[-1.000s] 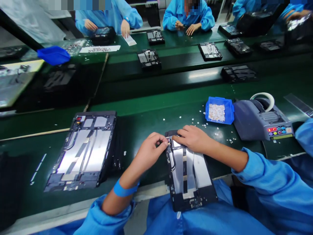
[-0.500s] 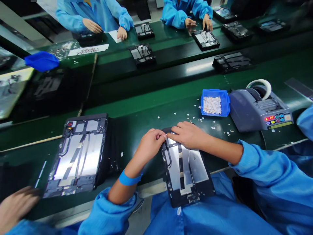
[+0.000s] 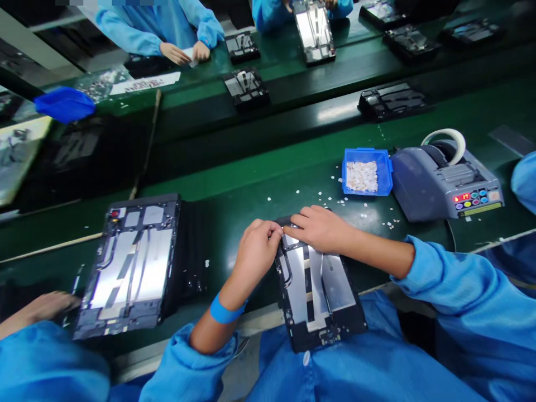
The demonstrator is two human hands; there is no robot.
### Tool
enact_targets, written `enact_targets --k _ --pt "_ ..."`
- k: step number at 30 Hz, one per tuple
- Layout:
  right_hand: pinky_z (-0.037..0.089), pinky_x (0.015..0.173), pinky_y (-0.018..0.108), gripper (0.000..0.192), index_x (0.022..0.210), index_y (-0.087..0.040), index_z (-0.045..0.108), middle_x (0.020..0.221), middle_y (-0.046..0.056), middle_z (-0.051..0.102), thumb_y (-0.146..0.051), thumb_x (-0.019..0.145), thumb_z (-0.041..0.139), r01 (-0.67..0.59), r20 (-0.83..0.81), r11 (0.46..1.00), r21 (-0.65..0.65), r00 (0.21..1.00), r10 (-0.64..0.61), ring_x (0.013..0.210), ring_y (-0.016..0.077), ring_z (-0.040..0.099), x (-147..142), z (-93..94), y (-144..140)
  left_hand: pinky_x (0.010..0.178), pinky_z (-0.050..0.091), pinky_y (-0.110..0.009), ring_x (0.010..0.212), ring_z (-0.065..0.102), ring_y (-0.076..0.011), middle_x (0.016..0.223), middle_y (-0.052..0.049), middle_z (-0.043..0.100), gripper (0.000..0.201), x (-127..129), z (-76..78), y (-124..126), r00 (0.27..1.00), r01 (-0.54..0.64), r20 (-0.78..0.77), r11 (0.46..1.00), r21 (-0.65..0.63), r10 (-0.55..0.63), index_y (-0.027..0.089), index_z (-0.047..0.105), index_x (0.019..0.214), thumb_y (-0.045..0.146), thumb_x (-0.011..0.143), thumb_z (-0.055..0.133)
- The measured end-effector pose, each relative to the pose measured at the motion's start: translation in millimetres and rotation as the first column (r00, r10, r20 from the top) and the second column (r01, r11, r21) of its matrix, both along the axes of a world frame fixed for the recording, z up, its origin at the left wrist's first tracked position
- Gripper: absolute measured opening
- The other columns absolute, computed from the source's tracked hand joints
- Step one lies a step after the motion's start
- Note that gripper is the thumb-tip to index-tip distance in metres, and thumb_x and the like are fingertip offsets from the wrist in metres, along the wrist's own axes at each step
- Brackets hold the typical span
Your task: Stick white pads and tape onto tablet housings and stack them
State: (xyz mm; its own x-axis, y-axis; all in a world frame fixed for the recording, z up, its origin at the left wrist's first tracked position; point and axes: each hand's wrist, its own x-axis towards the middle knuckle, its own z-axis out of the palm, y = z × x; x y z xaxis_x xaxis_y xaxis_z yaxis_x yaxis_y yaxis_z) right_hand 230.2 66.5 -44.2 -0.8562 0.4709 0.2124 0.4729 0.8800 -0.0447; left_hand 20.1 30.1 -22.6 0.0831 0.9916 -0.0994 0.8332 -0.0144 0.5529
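Observation:
An opened tablet [image 3: 341,285] with silver battery panels, dark cables and a black frame lies in front of me, its lower end over the table edge against my blue smock. My left hand [image 3: 257,248], with a blue band at the wrist, pinches at the tablet's upper left corner. Whatever is between those fingertips is too small or hidden to make out. Across the tablet's top end lies my right hand [image 3: 320,230], fingers bent, its index fingertip meeting the left fingertips at that corner. The right thumb and anything under the palm are hidden.
Left of me, another opened tablet [image 3: 132,268] rests on a dark stack, near a neighbour's hand [image 3: 52,304]. A blue bin [image 3: 388,181] of small white pieces stands beside a grey tape dispenser [image 3: 439,187]; loose pieces lie around. Co-workers sit across, one lifting a tablet [image 3: 314,30].
Across the table, a co-worker's tablet has been raised and tilted up from the surface. The neighbour's hand at left has moved up and right. My hands stay at the same corner.

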Motion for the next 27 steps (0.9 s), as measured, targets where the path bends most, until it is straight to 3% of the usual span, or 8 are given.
enact_targets --k 6,9,12,16,20,27 --pt "0.029 0.070 0.036 0.027 0.127 -0.017 0.065 0.101 0.009 0.065 -0.017 0.104 0.051 0.000 0.008 1.000 0.008 1.000 0.000 0.088 0.0232 0.049 -0.6 2.5 -0.5 0.074 0.041 -0.034 0.084 0.057 -0.0222 0.084 -0.003 0.061 0.012 2.3 -5.8 -5.9 0.999 -0.031 0.020 0.998 0.050 0.030 0.021 0.065 0.085 0.023 0.093 0.056" --pt "0.028 0.070 0.036 0.026 0.125 -0.018 0.066 0.102 0.010 0.066 -0.018 0.105 0.050 0.005 0.007 1.000 -0.015 1.000 -0.005 0.088 0.0227 0.049 -0.5 2.7 -0.5 0.072 0.040 -0.032 0.081 0.054 -0.0197 0.082 0.000 0.055 0.008 2.3 -12.5 -7.1 0.990 -0.110 0.097 0.993 0.047 0.105 0.022 0.062 0.097 0.022 0.090 0.059" --pt "0.028 0.070 0.035 0.026 0.126 -0.019 0.067 0.104 0.010 0.067 -0.019 0.105 0.050 0.016 0.013 0.999 -0.029 1.000 -0.015 0.089 0.0229 0.049 0.9 1.3 -0.5 0.068 0.039 -0.029 0.073 0.050 -0.0160 0.078 0.004 0.048 0.024 0.7 -21.3 -5.7 0.932 -0.225 0.270 0.971 -0.086 0.240 0.021 0.056 0.108 0.025 0.086 0.066" --pt "0.027 0.071 0.036 0.030 0.131 -0.020 0.064 0.108 0.009 0.067 -0.019 0.106 0.048 0.024 0.017 0.999 -0.029 1.000 -0.023 0.090 0.0233 0.048 2.5 0.9 -0.3 0.064 0.038 -0.026 0.070 0.048 -0.0135 0.078 0.005 0.047 0.030 0.5 -30.4 -5.3 0.797 -0.255 0.485 0.929 -0.269 0.360 0.020 0.054 0.109 0.026 0.082 0.066" --pt "0.025 0.071 0.035 0.039 0.142 -0.025 0.058 0.105 0.009 0.065 -0.017 0.105 0.047 0.021 0.043 1.000 -0.024 0.999 -0.020 0.089 0.0235 0.046 0.9 5.8 0.2 0.062 0.035 -0.025 0.068 0.045 -0.0125 0.077 0.006 0.044 0.031 0.4 -33.7 -7.0 0.812 -0.247 0.477 0.938 -0.243 0.337 0.020 0.056 0.109 0.023 0.080 0.066" --pt "0.028 0.071 0.034 0.035 0.134 -0.023 0.064 0.104 0.010 0.066 -0.016 0.104 0.048 0.005 0.083 0.998 -0.070 0.997 0.001 0.088 0.0230 0.048 -7.1 8.8 2.9 0.063 0.038 -0.027 0.070 0.047 -0.0136 0.080 0.005 0.046 0.039 -6.1 -39.9 -3.1 0.863 -0.167 0.439 0.961 -0.219 0.250 0.019 0.056 0.117 0.030 0.082 0.068"
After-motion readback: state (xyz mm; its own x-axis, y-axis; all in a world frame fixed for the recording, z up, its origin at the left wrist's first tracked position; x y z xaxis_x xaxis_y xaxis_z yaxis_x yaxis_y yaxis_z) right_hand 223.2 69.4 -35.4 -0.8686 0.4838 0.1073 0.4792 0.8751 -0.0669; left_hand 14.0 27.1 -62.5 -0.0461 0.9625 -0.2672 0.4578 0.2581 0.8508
